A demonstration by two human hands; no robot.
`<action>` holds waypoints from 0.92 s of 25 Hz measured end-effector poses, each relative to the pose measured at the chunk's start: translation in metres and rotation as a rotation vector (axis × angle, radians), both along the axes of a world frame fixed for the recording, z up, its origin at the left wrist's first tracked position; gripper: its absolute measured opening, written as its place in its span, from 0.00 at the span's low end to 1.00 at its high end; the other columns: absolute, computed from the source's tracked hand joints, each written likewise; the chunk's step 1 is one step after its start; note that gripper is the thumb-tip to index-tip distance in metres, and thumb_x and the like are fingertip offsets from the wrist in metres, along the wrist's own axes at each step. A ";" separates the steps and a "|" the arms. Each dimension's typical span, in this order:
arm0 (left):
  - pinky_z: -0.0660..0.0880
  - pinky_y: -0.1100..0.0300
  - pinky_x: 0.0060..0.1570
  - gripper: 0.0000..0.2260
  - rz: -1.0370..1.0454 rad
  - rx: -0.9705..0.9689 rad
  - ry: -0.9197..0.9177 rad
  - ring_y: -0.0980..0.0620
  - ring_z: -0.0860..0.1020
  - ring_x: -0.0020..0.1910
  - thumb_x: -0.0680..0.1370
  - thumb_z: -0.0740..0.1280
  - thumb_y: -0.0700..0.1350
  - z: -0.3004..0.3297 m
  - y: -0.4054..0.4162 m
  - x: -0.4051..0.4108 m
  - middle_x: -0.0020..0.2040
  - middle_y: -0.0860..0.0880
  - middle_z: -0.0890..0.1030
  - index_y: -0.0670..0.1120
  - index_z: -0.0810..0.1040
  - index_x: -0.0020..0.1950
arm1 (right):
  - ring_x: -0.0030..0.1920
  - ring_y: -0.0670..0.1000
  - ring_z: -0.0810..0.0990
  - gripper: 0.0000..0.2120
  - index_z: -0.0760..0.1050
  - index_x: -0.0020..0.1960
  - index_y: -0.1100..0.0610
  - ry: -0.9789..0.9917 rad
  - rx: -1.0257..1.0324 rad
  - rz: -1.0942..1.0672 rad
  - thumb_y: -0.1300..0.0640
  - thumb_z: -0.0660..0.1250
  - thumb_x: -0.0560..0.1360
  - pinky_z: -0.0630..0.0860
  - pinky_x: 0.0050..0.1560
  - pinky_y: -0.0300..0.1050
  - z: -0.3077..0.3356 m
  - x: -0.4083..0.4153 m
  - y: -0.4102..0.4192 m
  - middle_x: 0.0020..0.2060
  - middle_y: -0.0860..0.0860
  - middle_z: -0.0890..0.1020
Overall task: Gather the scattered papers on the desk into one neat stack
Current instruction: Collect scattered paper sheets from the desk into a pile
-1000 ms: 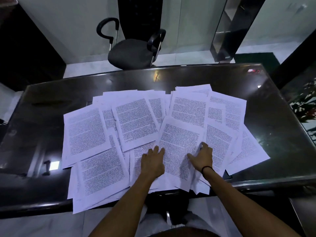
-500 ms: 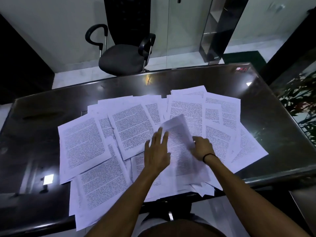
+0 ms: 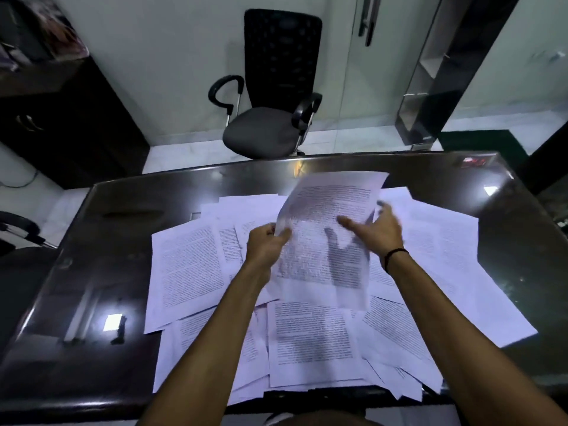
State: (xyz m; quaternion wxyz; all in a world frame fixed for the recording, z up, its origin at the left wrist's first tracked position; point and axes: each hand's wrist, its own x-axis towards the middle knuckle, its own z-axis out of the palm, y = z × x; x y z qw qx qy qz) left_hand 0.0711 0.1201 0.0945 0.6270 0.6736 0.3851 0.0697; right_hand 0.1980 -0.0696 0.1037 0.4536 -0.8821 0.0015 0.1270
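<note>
Many printed white sheets lie scattered and overlapping across the middle of the dark glossy desk [image 3: 116, 235]; one of them, a loose sheet [image 3: 187, 265], lies at the left. A single lifted sheet [image 3: 329, 207] is raised above the pile, tilted and slightly curled. My left hand [image 3: 264, 244] grips its left edge with curled fingers. My right hand [image 3: 378, 232] holds its right edge, thumb on the front and fingers behind, casting a shadow through the paper. More sheets [image 3: 310, 339] lie under my forearms and hang over the near desk edge.
A black office chair [image 3: 264, 130] stands beyond the far desk edge. A dark cabinet [image 3: 61, 118] is at the far left. Bare desk surface shows to the left and right of the papers.
One sheet from the centre of the pile has been taken by both hands and lifted off the desk, rising and tilting upward. The view has tipped up.
</note>
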 end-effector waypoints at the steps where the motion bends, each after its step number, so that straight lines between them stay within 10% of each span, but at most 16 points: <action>1: 0.74 0.61 0.41 0.06 0.014 -0.140 0.013 0.48 0.80 0.48 0.79 0.72 0.44 -0.007 0.009 -0.010 0.50 0.46 0.84 0.44 0.82 0.54 | 0.62 0.58 0.78 0.37 0.71 0.69 0.59 0.177 0.166 0.104 0.45 0.79 0.66 0.78 0.56 0.50 -0.011 -0.003 0.012 0.61 0.56 0.79; 4: 0.75 0.57 0.52 0.14 0.046 -0.245 0.056 0.49 0.81 0.50 0.79 0.72 0.42 -0.034 0.035 -0.036 0.57 0.46 0.83 0.42 0.80 0.64 | 0.47 0.55 0.85 0.14 0.81 0.56 0.61 0.324 0.280 0.256 0.57 0.75 0.72 0.81 0.43 0.46 -0.048 -0.017 0.046 0.50 0.57 0.84; 8: 0.79 0.54 0.50 0.08 0.197 -0.157 0.122 0.48 0.83 0.46 0.79 0.71 0.40 -0.062 0.090 -0.068 0.52 0.44 0.85 0.41 0.84 0.57 | 0.50 0.53 0.83 0.11 0.81 0.52 0.57 0.374 0.155 0.449 0.53 0.75 0.73 0.79 0.58 0.57 -0.093 -0.017 0.097 0.48 0.52 0.85; 16: 0.78 0.52 0.49 0.08 0.576 -0.100 0.260 0.43 0.81 0.46 0.81 0.67 0.35 -0.088 0.212 -0.128 0.52 0.42 0.82 0.39 0.80 0.59 | 0.73 0.60 0.59 0.51 0.59 0.74 0.49 0.156 -0.571 0.358 0.36 0.79 0.59 0.68 0.64 0.66 -0.145 0.005 0.164 0.74 0.54 0.58; 23: 0.79 0.48 0.52 0.07 0.561 -0.123 0.292 0.42 0.82 0.46 0.82 0.66 0.38 -0.107 0.223 -0.115 0.52 0.42 0.83 0.40 0.80 0.58 | 0.66 0.62 0.73 0.52 0.58 0.74 0.52 0.220 -0.405 0.309 0.44 0.82 0.59 0.74 0.61 0.58 -0.159 0.017 0.167 0.69 0.57 0.70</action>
